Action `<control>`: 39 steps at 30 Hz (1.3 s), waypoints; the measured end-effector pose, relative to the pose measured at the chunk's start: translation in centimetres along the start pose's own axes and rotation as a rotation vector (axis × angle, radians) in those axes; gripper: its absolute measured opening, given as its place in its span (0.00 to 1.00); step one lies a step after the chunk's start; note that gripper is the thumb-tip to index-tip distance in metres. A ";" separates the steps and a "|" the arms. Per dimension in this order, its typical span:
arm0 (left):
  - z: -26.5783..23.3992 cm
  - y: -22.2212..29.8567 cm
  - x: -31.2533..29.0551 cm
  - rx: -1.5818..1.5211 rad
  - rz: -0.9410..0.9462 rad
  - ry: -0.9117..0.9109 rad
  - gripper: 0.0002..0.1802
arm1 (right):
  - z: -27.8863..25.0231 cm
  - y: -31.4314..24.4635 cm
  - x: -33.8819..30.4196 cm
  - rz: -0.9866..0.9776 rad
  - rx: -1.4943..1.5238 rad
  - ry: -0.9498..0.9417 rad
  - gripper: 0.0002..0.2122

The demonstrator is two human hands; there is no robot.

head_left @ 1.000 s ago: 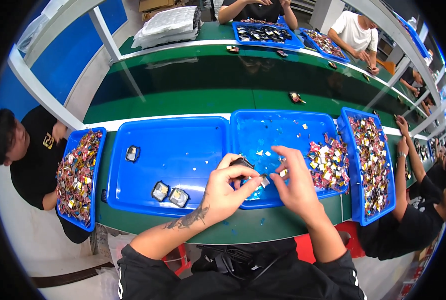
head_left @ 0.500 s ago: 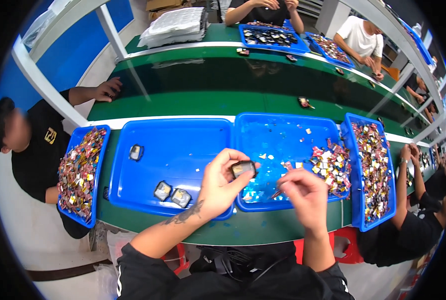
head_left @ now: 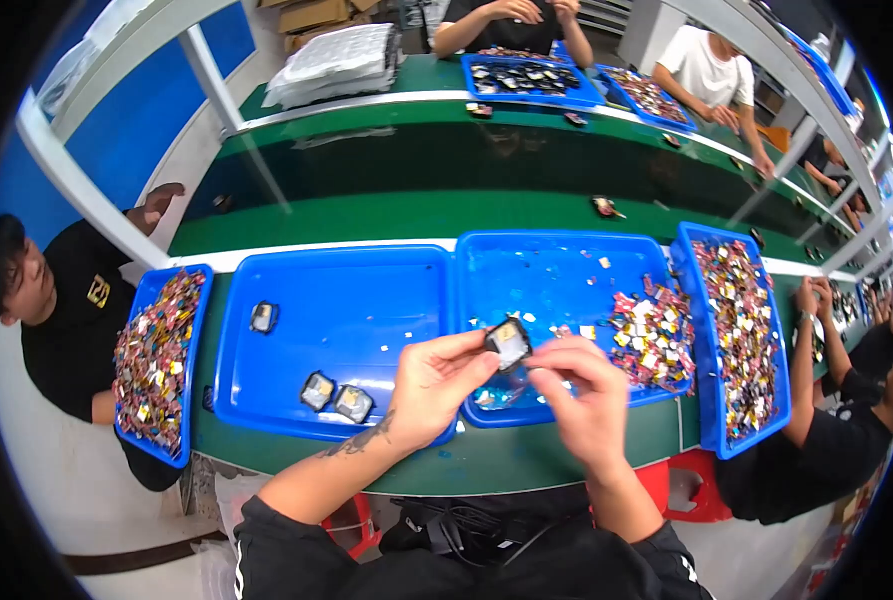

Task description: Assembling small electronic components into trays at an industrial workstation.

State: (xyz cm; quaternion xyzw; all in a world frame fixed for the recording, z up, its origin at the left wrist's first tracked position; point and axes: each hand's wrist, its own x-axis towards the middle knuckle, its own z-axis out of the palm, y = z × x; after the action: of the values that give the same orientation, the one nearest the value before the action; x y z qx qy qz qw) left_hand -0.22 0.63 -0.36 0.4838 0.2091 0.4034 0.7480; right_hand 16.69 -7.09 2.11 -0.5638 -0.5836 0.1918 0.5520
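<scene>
My left hand (head_left: 428, 390) grips a small black-framed housing (head_left: 509, 343) with a pale grey face, between thumb and fingers. At the housing's right edge is my right hand (head_left: 588, 400), its fingers pinched together; what they hold is too small and hidden to name. Both hands are above the front of the right blue tray (head_left: 491, 262), which has a heap of small pink, white and yellow parts (head_left: 651, 335) at its right side. Left of it, another blue tray (head_left: 336, 320) contains three similar housings, one (head_left: 264, 317) at the back and two (head_left: 353, 402) near the front.
Narrow blue bins full of small parts stand at the left (head_left: 201, 310) and right (head_left: 686, 300). Beyond the trays runs a green conveyor belt (head_left: 446, 205) with a few small assemblies (head_left: 604, 207). Co-workers sit left, right and across. White frame posts (head_left: 211, 75) rise at the sides.
My right hand has moved up and left to meet the housing. The left hand has turned the housing so its pale face shows. The co-worker at left has drawn a hand back from the belt.
</scene>
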 end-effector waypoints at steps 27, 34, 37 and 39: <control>-0.1 0.0 -0.7 0.104 -0.051 -0.142 0.21 | 0.5 -3.0 1.6 -0.025 -0.249 -0.082 0.05; -0.1 0.6 -0.9 0.252 -0.005 -0.210 0.20 | -0.4 -3.4 1.5 0.155 -0.211 -0.099 0.15; -0.1 0.7 -0.5 0.197 -0.005 -0.201 0.20 | -0.1 -2.4 1.9 0.148 -0.107 -0.102 0.15; 0.3 0.6 -0.7 0.179 0.005 -0.182 0.21 | 0.3 -1.0 0.9 0.293 0.220 0.010 0.12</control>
State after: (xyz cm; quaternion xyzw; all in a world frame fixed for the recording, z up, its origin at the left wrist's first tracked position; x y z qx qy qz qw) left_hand -0.67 -0.02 0.27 0.5839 0.1746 0.3394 0.7165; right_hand 16.22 -6.51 3.29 -0.5801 -0.4678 0.3301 0.5794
